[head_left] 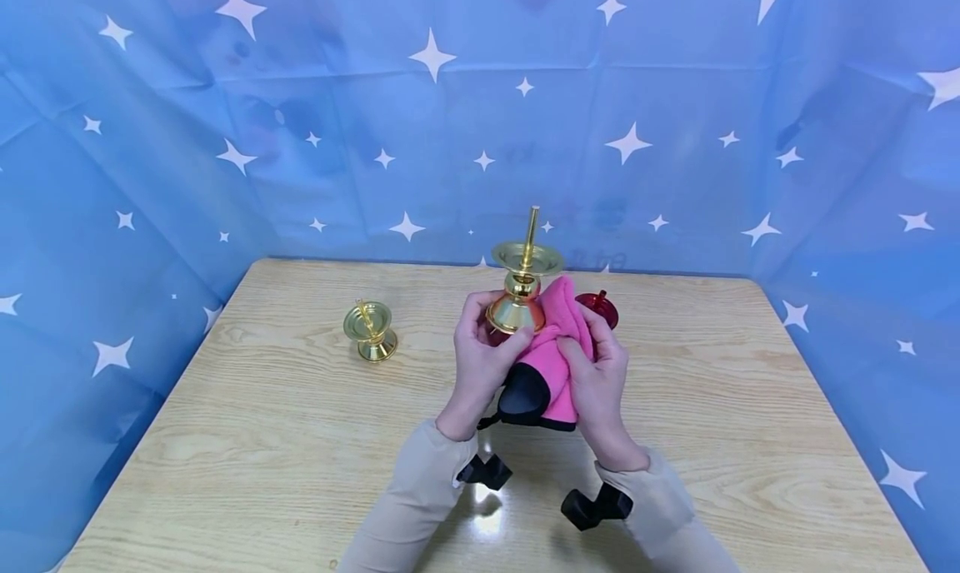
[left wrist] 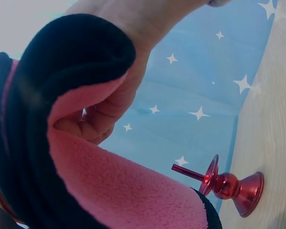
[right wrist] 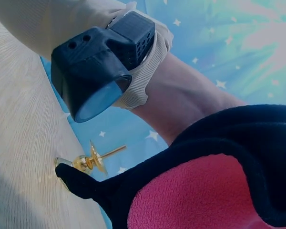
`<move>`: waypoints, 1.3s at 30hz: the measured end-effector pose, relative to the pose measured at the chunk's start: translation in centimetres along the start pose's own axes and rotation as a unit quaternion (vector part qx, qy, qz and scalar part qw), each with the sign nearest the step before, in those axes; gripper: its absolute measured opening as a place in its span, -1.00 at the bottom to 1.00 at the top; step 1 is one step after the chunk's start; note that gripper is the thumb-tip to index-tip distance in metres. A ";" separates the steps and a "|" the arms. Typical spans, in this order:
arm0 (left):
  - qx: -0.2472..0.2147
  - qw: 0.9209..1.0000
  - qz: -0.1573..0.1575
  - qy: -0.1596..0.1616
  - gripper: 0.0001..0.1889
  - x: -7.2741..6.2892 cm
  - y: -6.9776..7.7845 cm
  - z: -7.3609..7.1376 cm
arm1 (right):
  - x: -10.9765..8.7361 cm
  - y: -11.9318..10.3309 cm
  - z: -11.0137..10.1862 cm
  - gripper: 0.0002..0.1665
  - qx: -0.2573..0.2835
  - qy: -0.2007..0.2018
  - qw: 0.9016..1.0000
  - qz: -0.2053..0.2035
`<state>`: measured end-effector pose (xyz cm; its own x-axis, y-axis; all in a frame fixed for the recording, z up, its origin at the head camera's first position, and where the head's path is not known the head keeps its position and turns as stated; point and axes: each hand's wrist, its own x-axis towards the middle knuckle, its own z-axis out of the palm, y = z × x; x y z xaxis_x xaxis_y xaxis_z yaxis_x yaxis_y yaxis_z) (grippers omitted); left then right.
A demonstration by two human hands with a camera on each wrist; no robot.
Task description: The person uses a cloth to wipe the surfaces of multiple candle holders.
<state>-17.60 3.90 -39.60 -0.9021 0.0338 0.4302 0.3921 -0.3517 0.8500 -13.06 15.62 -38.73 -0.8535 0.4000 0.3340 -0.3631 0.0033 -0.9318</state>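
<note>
My left hand grips a gold candle holder by its flared base, raised above the table with its dish and thin stem pointing up. A pink fleecy cloth with black edging is bunched in my right hand, thumb on top of its folds. The cloth lies against the right side of the holder's base, by my left thumb. In the left wrist view, the cloth covers most of the holder. My left hand is out of sight in the right wrist view, behind the cloth.
A second, smaller gold candle holder stands on the wooden table to the left. Just behind my right hand is a red candle holder, also upright on the table. A blue star-printed curtain hangs behind and at both sides.
</note>
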 end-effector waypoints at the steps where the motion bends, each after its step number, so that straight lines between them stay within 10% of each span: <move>1: 0.003 1.000 0.000 0.001 -0.56 0.0 0.0 0.0 | 0.0 0.1 0.0 -0.58 -0.004 0.000 1.000 -0.002; 16: 0.069 0.997 -0.005 0.019 -0.69 -0.1 1.8 0.1 | 0.0 1.1 0.1 -0.60 -0.038 0.005 0.999 -0.010; 27: 0.111 0.993 0.022 -0.010 -0.66 0.3 -0.3 -1.9 | -0.2 1.3 0.4 -0.61 -0.051 -0.014 0.998 -0.032; 39: 0.126 0.989 0.074 -0.002 -0.64 0.6 2.4 -2.5 | -0.1 1.4 0.3 -0.61 -0.050 -0.026 0.998 -0.026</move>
<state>-17.65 0.75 -38.08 -0.8313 0.0044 0.5558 0.5521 -0.1082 0.8267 -13.62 15.36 -40.03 -0.8537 0.3485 0.3870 -0.3709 0.1149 -0.9216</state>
